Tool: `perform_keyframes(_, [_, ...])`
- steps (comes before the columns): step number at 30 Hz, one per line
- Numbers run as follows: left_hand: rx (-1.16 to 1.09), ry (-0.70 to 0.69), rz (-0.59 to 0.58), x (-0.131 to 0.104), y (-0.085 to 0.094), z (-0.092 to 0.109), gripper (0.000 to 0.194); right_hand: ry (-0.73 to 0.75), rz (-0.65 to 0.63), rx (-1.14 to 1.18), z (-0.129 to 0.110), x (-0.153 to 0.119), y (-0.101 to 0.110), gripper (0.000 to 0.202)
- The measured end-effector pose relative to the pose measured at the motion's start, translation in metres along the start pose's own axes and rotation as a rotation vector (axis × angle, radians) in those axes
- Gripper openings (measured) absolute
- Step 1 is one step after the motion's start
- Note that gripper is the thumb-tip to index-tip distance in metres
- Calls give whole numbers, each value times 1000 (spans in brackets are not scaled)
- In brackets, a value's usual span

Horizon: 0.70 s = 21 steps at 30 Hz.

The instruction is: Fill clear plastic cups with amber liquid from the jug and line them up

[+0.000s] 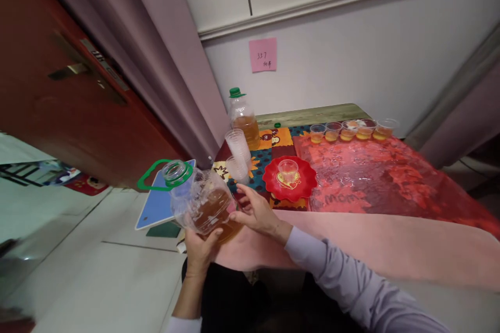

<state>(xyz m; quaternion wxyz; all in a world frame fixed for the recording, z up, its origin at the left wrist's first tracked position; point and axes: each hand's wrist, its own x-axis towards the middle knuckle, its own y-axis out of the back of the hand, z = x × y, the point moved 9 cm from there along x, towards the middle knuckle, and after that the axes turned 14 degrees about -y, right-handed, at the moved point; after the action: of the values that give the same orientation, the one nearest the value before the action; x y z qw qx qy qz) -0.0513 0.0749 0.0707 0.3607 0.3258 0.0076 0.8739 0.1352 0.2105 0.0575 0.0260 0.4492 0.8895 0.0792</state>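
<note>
A clear plastic jug (211,203) of amber liquid leans to the left over the near table edge. Its mouth is uncapped, with a green carry handle (154,182) around the neck. My left hand (200,250) grips the jug from below at its near side. Beside the jug's right side is my right hand (260,212), fingers apart; whether its fingertips touch the plastic I cannot tell. Just beyond stand stacks of clear plastic cups (238,148). One clear cup (288,170) sits on a scalloped red plate (269,187).
A second jug (246,125) with a green cap stands at the back near the wall. A loose green cap (277,125) lies beside it. Several cups of amber liquid (347,134) line the back right of the red-covered table (351,182). A blue board (154,208) is at the left.
</note>
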Motion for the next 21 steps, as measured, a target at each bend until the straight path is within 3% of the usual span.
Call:
perform_keyframes(3, [3, 47, 7, 8, 2, 6, 107, 3, -48, -1, 8, 7, -8, 95])
perform_keyframes(11, [70, 84, -1, 23, -10, 36, 98, 187, -40, -27, -5, -8, 1, 115])
perform_keyframes(15, [205, 61, -111, 34, -25, 60, 98, 100, -37, 174, 3, -7, 6, 118])
perform_keyframes(21, [477, -85, -313, 53, -51, 98, 105, -67, -94, 566, 27, -1, -8, 91])
